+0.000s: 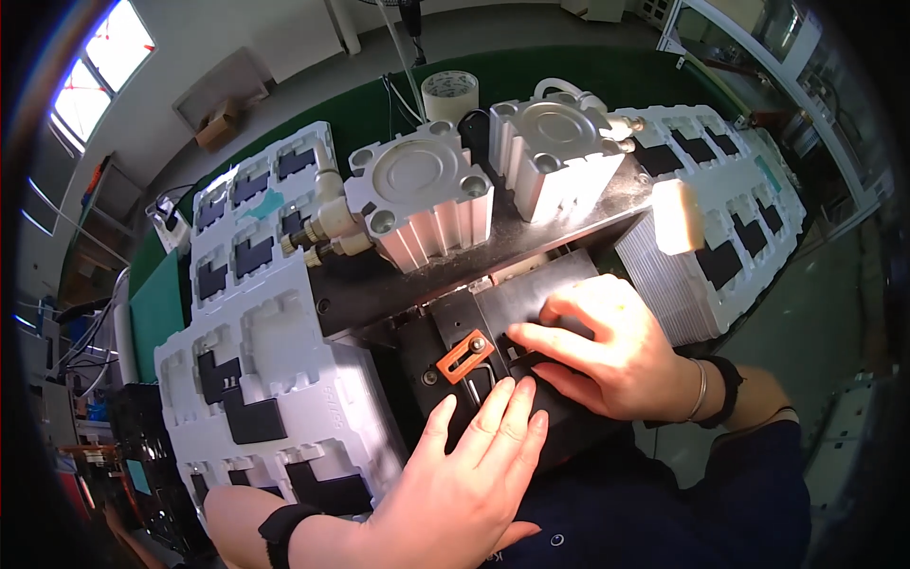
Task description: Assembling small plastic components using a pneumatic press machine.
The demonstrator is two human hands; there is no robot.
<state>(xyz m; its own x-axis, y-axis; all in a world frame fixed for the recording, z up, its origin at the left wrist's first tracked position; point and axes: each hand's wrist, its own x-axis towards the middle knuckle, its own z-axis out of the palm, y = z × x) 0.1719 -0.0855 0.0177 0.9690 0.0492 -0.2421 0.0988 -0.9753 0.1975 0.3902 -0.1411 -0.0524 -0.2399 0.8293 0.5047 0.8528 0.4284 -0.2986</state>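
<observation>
My left hand (474, 479) lies with its fingers stretched out, fingertips at the front of the black metal fixture (531, 289) beside a bent metal rod. Just beyond those fingertips is an orange slotted clamp plate (457, 358) held by a screw. My right hand (611, 356) rests on the right part of the fixture, fingers bent and thumb tucked under. Its fingertips close around a small dark piece that hardly stands out from the black surface. Behind the fixture rise two silver pneumatic cylinders (422, 180) with hose fittings.
White moulded trays (313, 379) holding flat black parts (254, 420) are stacked at the left. More trays (664, 284) with black parts stand at the right, a pale block (676, 216) at their near edge. A tape roll (450, 92) sits behind the cylinders on the green table (626, 71).
</observation>
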